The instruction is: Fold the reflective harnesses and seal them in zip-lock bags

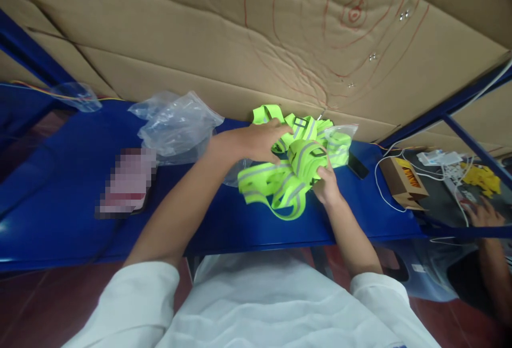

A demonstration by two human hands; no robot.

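A tangle of neon yellow-green reflective straps [286,177] with grey stripes and black buckles lies on the blue table [240,220]. My left hand [262,140] reaches across and rests on top of the bundle, fingers curled over a strap. From the near right side my right hand [326,182] grips the bundle, its fingers closed on a folded strap. Part of the straps sits in a clear plastic bag [340,134] at the back.
Crumpled clear plastic bags [176,124] lie at the left, beside a blurred flat item [128,182]. A black phone [357,165] and a small cardboard box [402,181] with white cables lie to the right. Another person's hand [484,212] rests at the far right. Cardboard lines the wall behind.
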